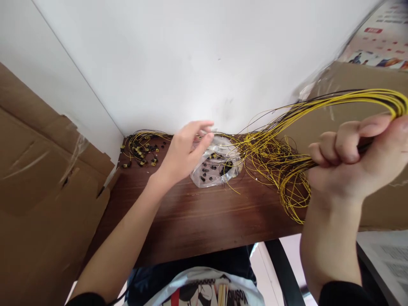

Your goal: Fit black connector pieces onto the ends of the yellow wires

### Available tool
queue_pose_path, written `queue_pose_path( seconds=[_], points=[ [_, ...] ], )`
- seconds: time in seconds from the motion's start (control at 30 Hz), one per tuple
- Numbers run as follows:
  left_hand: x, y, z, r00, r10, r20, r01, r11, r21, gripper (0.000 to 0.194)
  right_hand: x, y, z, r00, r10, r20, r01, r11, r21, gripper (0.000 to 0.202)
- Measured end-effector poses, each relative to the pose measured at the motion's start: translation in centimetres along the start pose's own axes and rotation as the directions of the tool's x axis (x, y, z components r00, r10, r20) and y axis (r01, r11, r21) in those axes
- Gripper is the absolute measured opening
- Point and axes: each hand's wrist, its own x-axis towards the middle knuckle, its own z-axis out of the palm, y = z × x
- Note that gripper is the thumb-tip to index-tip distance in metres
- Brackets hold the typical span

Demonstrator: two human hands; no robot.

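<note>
My right hand [353,157] is raised at the right, its fingers wrapped round a looped bundle of thin yellow and black cables [347,98]. The bundle runs from this hand back to a tangled heap of cables [270,155] on the table. Over the middle of the table is my left hand [188,151], fingers stretched out and thumb apart, with nothing visible held in it. Just beyond its fingertips lies a clear plastic bag [212,180] with small black parts in or under it. Cable ends with small black and yellow earphone-like pieces [143,155] lie farther left.
A white wall [191,63] closes off the back of the brown wooden table [204,225]. Cardboard stands along the left side [47,191] and behind my right hand. A printed sheet [382,38] is at the upper right. A black bar [283,267] is below the table's front edge.
</note>
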Motion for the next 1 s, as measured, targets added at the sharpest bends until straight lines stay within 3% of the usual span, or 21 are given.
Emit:
queue_pose_path(
  seconds=[0.13, 0.23, 0.3, 0.4, 0.43, 0.57, 0.67, 0.77, 0.87, 1.0],
  points=[
    [1.1, 1.7, 0.8, 0.986, 0.155, 0.054, -0.144, 0.975, -0.168, 0.071, -0.6, -0.5, 0.7, 0.998, -0.056, -0.026, 0.055, 0.998, -0.007, 0.042],
    [2.0, 2.3, 2.7, 0.977, 0.191, 0.095, -0.167, 0.963, -0.212, 0.088, -1.3, -1.0, 1.6, 0.998, -0.029, 0.058, 0.026, 0.998, 0.052, 0.041],
    [2.7, 2.1, 4.0, 0.978, 0.175, 0.110, -0.143, 0.957, -0.254, 0.073, -1.8, -1.3, 2.0, 0.989, 0.012, 0.149, -0.027, 0.995, 0.100, 0.041],
    [3.7, 1.5, 4.9, 0.984, 0.127, 0.125, -0.083, 0.948, -0.309, 0.023, -2.6, -1.5, 2.0, 0.973, 0.050, 0.224, -0.077, 0.990, 0.114, 0.041],
    [3.9, 1.3, 4.8, 0.987, 0.113, 0.115, -0.070, 0.945, -0.320, 0.017, -2.7, -1.5, 1.8, 0.970, 0.058, 0.235, -0.085, 0.991, 0.107, 0.041],
    [4.0, 1.2, 3.2, 0.992, 0.123, -0.037, -0.128, 0.948, -0.292, 0.017, -2.9, -1.3, 0.2, 0.946, 0.097, 0.309, -0.128, 0.988, 0.082, 0.034],
    [3.8, 1.6, 1.4, 0.962, 0.215, -0.167, -0.240, 0.960, -0.145, 0.018, -2.9, -0.9, -1.7, 0.906, 0.095, 0.412, -0.109, 0.994, 0.011, 0.028],
    [3.5, 2.0, -0.1, 0.895, 0.380, -0.231, -0.380, 0.924, 0.045, 0.018, -2.8, -0.6, -3.3, 0.842, 0.093, 0.531, -0.052, 0.994, -0.092, 0.018],
    [3.2, 2.2, -1.4, 0.825, 0.488, -0.284, -0.466, 0.873, 0.147, 0.016, -2.6, -0.7, -4.0, 0.720, 0.147, 0.679, -0.024, 0.982, -0.187, 0.011],
    [2.8, 1.7, -2.4, 0.880, 0.361, -0.309, -0.376, 0.926, 0.012, 0.017, -2.2, -0.9, -3.2, 0.483, 0.236, 0.843, -0.068, 0.970, -0.233, 0.009]
  ],
)
